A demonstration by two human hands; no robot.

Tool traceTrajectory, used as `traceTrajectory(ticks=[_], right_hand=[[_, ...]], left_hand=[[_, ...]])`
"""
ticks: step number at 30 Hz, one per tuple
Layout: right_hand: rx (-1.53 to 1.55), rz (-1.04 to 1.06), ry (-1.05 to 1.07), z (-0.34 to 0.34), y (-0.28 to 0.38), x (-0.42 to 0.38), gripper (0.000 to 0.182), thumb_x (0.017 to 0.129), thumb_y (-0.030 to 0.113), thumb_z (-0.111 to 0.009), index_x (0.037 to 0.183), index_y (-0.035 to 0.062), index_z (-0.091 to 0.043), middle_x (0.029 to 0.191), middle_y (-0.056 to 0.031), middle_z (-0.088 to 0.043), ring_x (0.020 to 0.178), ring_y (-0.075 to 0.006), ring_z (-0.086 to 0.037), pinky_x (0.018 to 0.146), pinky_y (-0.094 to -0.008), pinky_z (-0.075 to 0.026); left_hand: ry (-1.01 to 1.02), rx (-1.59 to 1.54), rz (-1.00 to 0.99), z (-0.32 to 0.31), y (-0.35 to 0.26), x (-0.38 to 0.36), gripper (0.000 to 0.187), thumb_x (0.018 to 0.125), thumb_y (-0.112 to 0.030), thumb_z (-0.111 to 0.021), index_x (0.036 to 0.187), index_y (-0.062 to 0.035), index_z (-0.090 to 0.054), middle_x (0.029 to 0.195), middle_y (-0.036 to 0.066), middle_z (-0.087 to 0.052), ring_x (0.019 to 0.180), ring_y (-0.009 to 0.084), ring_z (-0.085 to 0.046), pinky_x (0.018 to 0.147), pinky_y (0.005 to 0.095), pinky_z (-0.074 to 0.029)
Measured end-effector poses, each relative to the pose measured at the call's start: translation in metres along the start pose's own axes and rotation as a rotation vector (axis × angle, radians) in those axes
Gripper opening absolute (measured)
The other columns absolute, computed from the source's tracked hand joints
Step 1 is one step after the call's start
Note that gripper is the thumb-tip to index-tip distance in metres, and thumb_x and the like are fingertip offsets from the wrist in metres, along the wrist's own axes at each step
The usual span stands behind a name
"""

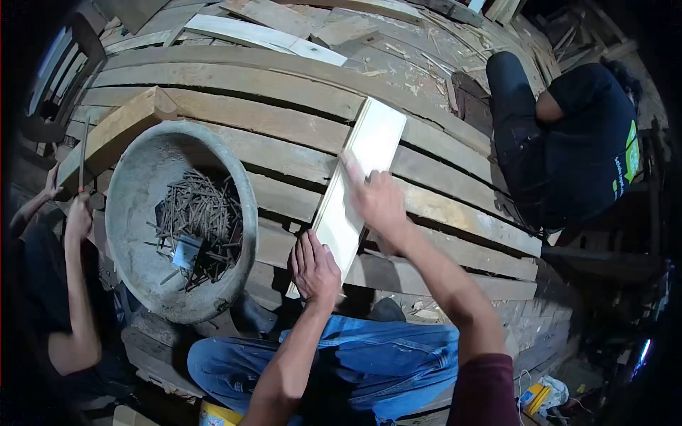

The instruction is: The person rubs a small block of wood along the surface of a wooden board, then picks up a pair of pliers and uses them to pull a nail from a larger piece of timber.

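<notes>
A pale, smooth wooden board [378,135] with a grooved long edge lies slantwise over the slats in front of me. My left hand [316,270] rests on its near end, fingers stretched flat along the left edge. Higher up, my right hand [379,202] is over the middle of the board, its fingers curled and smeared by motion. Whatever may be under those fingers is hidden. To the left of the board stands a grey basin [131,213] holding many rusty nails [202,213] and a small light-blue piece [187,252].
A thick timber beam [117,131] lies behind the basin, where a co-worker's hand [79,216] grips a tool handle. Another person [579,142] sits at the right. Gaps separate the slats [284,156]. Loose boards [266,39] and shavings lie beyond. A yellow container [220,415] sits below.
</notes>
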State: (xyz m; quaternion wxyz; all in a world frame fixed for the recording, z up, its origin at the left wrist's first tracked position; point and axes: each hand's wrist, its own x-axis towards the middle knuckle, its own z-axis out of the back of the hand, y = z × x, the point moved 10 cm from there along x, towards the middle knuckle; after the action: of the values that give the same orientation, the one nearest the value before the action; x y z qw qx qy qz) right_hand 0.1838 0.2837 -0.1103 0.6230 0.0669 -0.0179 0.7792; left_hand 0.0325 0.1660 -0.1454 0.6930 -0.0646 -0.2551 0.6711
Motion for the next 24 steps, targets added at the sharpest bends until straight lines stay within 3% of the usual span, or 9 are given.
traceTrajectory(ticks=[4,7,11,12,15,18,21,23,24], right_hand=[[0.001,-0.296,-0.122,0.008,-0.064,0.076,0.061,0.09,0.027,-0.064,0.148,0.0166,-0.047,0.1,-0.0209,-0.063,0.096,-0.0374,-0.062,0.068,-0.05,-0.057],[0.011,-0.304,-0.127,0.014,-0.059,0.074,0.058,0.09,0.025,-0.064,0.145,0.0129,-0.051,0.102,-0.0214,-0.063,0.098,-0.0375,-0.061,0.07,-0.0492,-0.057],[0.052,0.028,-0.135,0.013,0.008,-0.002,0.061,0.085,0.022,-0.069,0.144,0.0137,-0.054,0.092,-0.0173,-0.06,0.083,-0.034,-0.06,0.061,-0.0459,-0.056],[0.067,0.042,-0.004,0.011,0.026,-0.023,0.059,0.086,0.018,-0.064,0.144,0.0113,-0.054,0.092,-0.0183,-0.061,0.088,-0.0349,-0.061,0.058,-0.0442,-0.058],[0.11,0.218,0.035,0.015,0.055,-0.066,0.057,0.087,0.024,-0.066,0.142,0.0148,-0.057,0.094,-0.0153,-0.059,0.088,-0.0322,-0.061,0.056,-0.0404,-0.058],[0.055,0.232,0.111,0.014,0.04,-0.055,0.058,0.085,0.025,-0.071,0.141,0.0204,-0.059,0.097,-0.0129,-0.059,0.089,-0.03,-0.06,0.061,-0.0388,-0.056],[0.013,0.088,-0.004,0.014,0.001,-0.015,0.064,0.084,0.02,-0.069,0.146,0.022,-0.053,0.093,-0.0124,-0.059,0.087,-0.0296,-0.06,0.061,-0.0417,-0.055],[0.019,-0.077,0.016,0.012,-0.034,0.028,0.062,0.089,0.024,-0.065,0.149,0.0197,-0.05,0.095,-0.0167,-0.06,0.09,-0.0351,-0.06,0.067,-0.0485,-0.055],[-0.016,-0.086,-0.056,0.008,-0.052,0.046,0.066,0.087,0.025,-0.065,0.15,0.023,-0.045,0.097,-0.0187,-0.063,0.089,-0.0375,-0.063,0.065,-0.0511,-0.056]], left_hand=[[0.002,0.014,-0.01,-0.001,-0.004,0.003,0.046,0.099,-0.017,-0.055,0.138,0.0068,-0.051,0.134,0.026,-0.058,0.122,0.0406,-0.057,0.108,0.0506,-0.042],[-0.018,0.035,-0.004,0.001,-0.004,-0.001,0.045,0.098,-0.016,-0.056,0.137,0.007,-0.051,0.133,0.026,-0.059,0.121,0.0397,-0.058,0.108,0.0501,-0.042],[-0.028,0.012,-0.002,0.0,-0.004,0.0,0.046,0.099,-0.017,-0.055,0.138,0.0065,-0.051,0.133,0.025,-0.059,0.122,0.0396,-0.058,0.108,0.051,-0.042],[-0.018,0.012,0.001,-0.001,-0.002,-0.001,0.046,0.099,-0.016,-0.056,0.138,0.0069,-0.05,0.133,0.025,-0.059,0.122,0.0399,-0.058,0.108,0.0511,-0.042],[-0.02,-0.011,0.005,0.0,-0.002,-0.001,0.047,0.097,-0.013,-0.057,0.138,0.0085,-0.049,0.132,0.026,-0.06,0.121,0.0416,-0.058,0.108,0.052,-0.042],[-0.019,-0.042,0.014,0.002,-0.001,0.001,0.047,0.096,-0.011,-0.057,0.139,0.0087,-0.048,0.13,0.027,-0.06,0.12,0.0426,-0.058,0.109,0.0523,-0.042],[0.036,-0.047,0.036,-0.001,0.001,0.0,0.046,0.099,-0.011,-0.052,0.14,0.0095,-0.047,0.135,0.028,-0.057,0.123,0.0432,-0.055,0.108,0.0511,-0.041],[0.051,-0.056,0.044,0.003,-0.001,0.003,0.046,0.099,-0.012,-0.052,0.14,0.0094,-0.048,0.135,0.029,-0.057,0.124,0.0437,-0.055,0.108,0.0511,-0.042],[0.06,-0.062,0.045,0.002,-0.001,0.003,0.046,0.099,-0.012,-0.052,0.14,0.0093,-0.048,0.135,0.029,-0.057,0.124,0.0439,-0.055,0.108,0.0511,-0.042]])
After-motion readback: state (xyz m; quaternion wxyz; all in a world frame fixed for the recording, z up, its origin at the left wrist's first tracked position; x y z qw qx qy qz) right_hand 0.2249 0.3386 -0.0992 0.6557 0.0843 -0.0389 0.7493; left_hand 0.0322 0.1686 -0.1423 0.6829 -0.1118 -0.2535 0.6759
